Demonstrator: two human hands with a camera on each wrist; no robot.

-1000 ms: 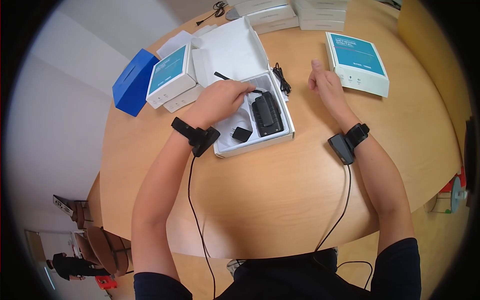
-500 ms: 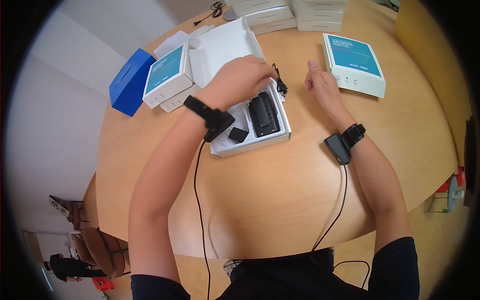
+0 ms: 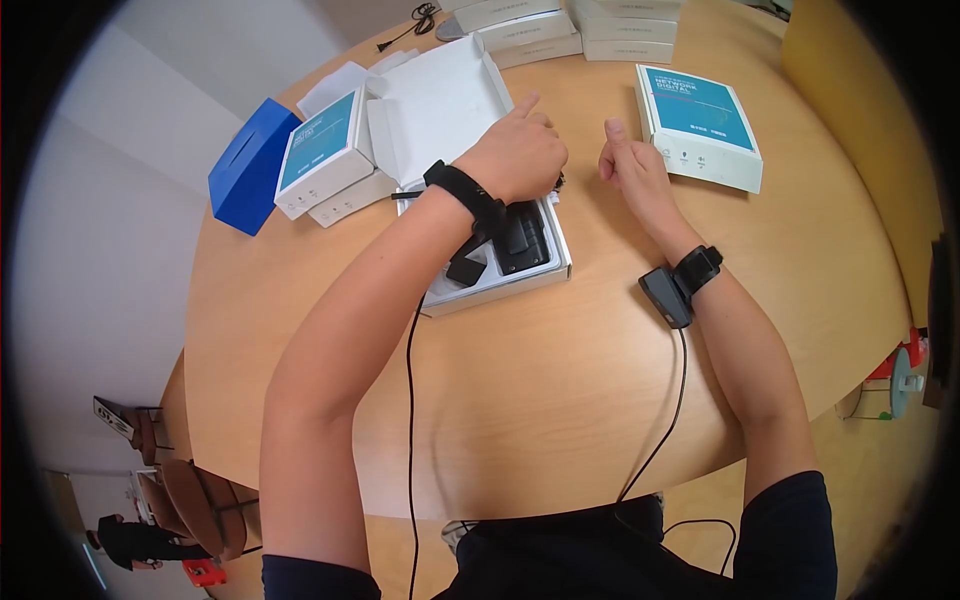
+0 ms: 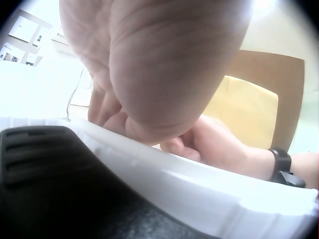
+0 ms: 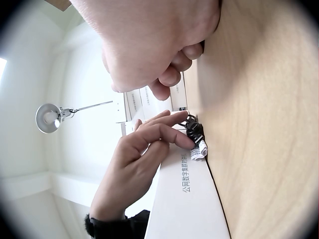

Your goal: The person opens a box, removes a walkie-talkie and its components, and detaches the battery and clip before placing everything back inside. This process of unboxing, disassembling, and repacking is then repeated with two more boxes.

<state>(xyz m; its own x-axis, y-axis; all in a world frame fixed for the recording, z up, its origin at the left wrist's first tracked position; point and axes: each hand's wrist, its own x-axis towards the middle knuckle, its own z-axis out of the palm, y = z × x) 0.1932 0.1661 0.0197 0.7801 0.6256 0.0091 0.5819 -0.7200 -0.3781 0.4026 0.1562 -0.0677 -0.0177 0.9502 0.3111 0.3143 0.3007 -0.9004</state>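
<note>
An open white box [image 3: 500,293] holds a black handheld radio [image 3: 527,250] and a small black power adapter [image 3: 466,269] in its tray. My left hand [image 3: 520,155] reaches across the box's right side. In the right wrist view, the left hand's fingertips lie around a bundled black cable [image 5: 194,130] with a paper tag [image 5: 199,151], beside the box wall. Most of the cable is hidden under the hand in the head view. My right hand [image 3: 640,175] rests on its side on the table, thumb up, fingers loosely curled, holding nothing.
A boxed unit with a teal label [image 3: 697,115] lies right of my right hand. Left of the open box stand two stacked boxes [image 3: 325,150] and a blue box [image 3: 250,165]. Stacks of white boxes [image 3: 628,30] line the back. A wrist camera cord [image 3: 411,400] trails over the table.
My left hand has moved from the inside of the tray, up and right, to the cable beside the box. My right hand keeps its place, and the head view has shifted slightly.
</note>
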